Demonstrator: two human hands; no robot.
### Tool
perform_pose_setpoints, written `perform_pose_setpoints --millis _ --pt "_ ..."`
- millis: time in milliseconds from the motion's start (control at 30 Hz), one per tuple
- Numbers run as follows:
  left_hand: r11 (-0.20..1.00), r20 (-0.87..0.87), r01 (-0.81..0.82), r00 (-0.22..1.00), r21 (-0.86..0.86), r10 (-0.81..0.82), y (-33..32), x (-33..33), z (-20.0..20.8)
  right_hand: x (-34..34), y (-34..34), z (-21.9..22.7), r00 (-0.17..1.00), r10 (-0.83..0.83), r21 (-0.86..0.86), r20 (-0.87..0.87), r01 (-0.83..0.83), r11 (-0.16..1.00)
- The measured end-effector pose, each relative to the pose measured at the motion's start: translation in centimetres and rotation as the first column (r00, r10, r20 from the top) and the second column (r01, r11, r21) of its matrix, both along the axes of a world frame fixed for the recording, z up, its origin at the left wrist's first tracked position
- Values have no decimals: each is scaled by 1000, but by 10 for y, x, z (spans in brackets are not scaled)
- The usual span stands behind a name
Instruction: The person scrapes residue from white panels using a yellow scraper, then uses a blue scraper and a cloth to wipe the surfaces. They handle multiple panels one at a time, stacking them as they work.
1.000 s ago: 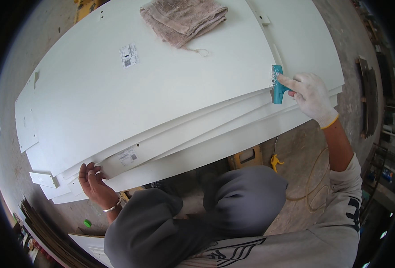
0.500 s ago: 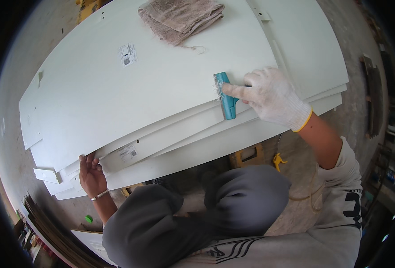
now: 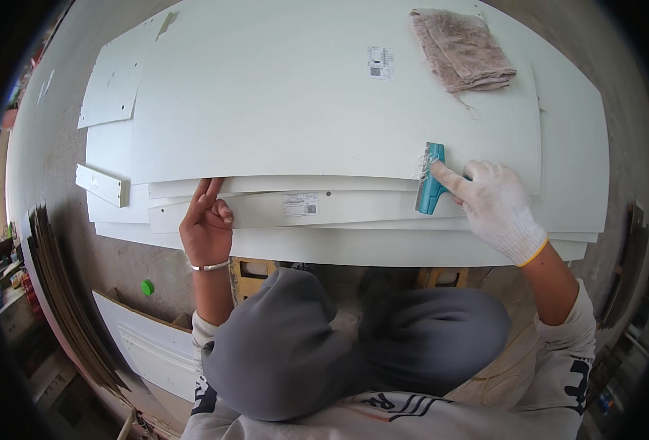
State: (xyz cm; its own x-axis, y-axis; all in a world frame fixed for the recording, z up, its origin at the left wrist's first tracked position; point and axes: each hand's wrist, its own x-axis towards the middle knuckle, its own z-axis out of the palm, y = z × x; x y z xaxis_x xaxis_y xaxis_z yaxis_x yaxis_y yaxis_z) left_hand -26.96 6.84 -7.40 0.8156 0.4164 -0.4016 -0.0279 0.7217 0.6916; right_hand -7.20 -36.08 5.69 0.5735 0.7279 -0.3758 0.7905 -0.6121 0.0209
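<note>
A teal scraper (image 3: pixel 433 185) with whitish shavings on its blade is gripped by my right hand (image 3: pixel 499 207), which wears a white knit glove with a yellow cuff. Its blade meets the front edge of the top white panel (image 3: pixel 266 110), and my index finger presses along the tool. My bare left hand (image 3: pixel 209 227), with a bracelet at the wrist, holds that same edge farther left. Two of its fingertips are hidden beneath the panel; other fingers are curled. More white panels (image 3: pixel 383 248) lie stacked underneath, slightly offset.
A folded brownish towel (image 3: pixel 465 51) rests on the top panel, near a printed label (image 3: pixel 380 63). A small white strip (image 3: pixel 101 185) lies at the stack's left end. Yellow supports (image 3: pixel 253 273) show below. Brown boards (image 3: pixel 64 293) and a green cap (image 3: pixel 147 287) are at left.
My view has turned, so the panels now run more level across it. The scraper seems a little farther left along the front edge. Both hands keep their holds.
</note>
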Motion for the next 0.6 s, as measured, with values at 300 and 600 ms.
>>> perform_pose_setpoints --millis 300,600 --pt "973 178 121 980 -195 -87 -9 -3 0 -19 93 0 993 113 54 21 -113 992" --pt "982 -12 139 990 -126 -142 4 -17 17 -34 177 -6 975 219 136 46 -223 965"
